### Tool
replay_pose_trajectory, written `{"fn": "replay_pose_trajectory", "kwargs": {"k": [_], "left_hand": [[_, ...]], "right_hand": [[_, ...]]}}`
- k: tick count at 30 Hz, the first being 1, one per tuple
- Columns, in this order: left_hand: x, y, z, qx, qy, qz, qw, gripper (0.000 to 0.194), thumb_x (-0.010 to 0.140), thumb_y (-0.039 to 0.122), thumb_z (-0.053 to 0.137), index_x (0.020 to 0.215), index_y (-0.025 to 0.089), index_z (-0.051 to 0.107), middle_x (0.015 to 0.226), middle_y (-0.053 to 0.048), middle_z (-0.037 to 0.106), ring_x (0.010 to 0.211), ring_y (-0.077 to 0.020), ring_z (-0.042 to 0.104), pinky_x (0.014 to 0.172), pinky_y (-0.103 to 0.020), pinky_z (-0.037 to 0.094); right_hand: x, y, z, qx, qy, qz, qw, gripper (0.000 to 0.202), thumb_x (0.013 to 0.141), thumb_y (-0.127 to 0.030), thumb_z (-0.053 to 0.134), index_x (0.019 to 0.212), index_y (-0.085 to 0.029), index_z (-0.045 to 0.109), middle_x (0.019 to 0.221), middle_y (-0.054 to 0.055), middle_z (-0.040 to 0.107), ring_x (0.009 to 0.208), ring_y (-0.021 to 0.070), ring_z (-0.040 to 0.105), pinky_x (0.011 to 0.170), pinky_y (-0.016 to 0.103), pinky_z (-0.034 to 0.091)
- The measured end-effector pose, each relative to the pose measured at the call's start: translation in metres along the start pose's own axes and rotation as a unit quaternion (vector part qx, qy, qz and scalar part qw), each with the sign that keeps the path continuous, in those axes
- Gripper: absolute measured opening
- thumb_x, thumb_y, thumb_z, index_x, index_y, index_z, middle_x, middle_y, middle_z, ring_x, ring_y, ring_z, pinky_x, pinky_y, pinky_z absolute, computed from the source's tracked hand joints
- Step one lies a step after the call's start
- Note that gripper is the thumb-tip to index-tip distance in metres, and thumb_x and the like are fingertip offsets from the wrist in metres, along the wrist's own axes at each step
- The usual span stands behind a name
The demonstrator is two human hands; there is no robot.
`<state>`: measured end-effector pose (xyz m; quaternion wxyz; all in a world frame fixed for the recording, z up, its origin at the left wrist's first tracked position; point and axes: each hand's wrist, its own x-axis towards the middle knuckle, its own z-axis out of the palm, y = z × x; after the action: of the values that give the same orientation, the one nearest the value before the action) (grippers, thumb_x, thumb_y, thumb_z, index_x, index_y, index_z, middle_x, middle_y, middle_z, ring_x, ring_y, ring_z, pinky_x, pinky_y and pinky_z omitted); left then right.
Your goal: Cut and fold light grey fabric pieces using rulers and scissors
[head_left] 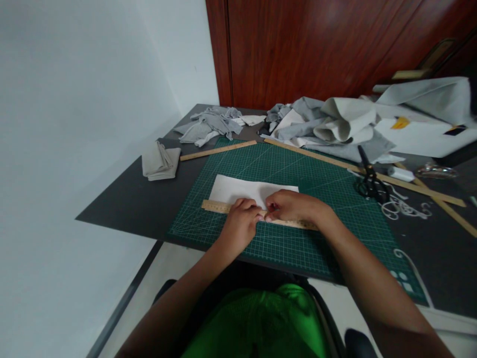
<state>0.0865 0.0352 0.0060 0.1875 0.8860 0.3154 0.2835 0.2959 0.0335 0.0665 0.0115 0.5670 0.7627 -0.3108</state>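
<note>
A white piece of fabric (pixel 238 190) lies on the green cutting mat (pixel 276 243). Along its near edge runs a wooden ruler (pixel 216 206). My left hand (pixel 243 219) rests on the ruler near its middle, fingers curled and pressed together on it. Just to the right, my right hand (pixel 285 205) is closed, its fingertips pinched at the fabric's near edge by the ruler. The fingertips of both hands almost meet. What exactly the right fingers pinch is too small to tell.
Folded cloth (pixel 162 161) lies at the left, grey scraps (pixel 210 125) behind. Wooden rulers (pixel 313 155) cross the mat's back. Black scissors (pixel 370 184), white cord (pixel 400 206) and a fabric pile (pixel 335 122) are at the right. A wall borders the left.
</note>
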Motion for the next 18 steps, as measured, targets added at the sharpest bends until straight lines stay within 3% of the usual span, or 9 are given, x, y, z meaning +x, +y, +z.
{"fn": "replay_pose_trajectory", "kwargs": {"k": [18], "left_hand": [[-0.0003, 0.0038, -0.0029, 0.019, -0.014, 0.007, 1.0, 0.023, 0.095, 0.006, 0.056, 0.1, 0.02, 0.074, 0.104, -0.006, 0.069, 0.106, -0.0246, 0.058, 0.096, -0.043, 0.051]], "right_hand": [[-0.0012, 0.0021, 0.0003, 0.0, 0.004, -0.004, 1.0, 0.025, 0.083, -0.046, 0.075, 0.082, -0.021, 0.072, 0.073, 0.0, 0.066, 0.067, 0.0159, 0.056, 0.058, 0.026, 0.033]]}}
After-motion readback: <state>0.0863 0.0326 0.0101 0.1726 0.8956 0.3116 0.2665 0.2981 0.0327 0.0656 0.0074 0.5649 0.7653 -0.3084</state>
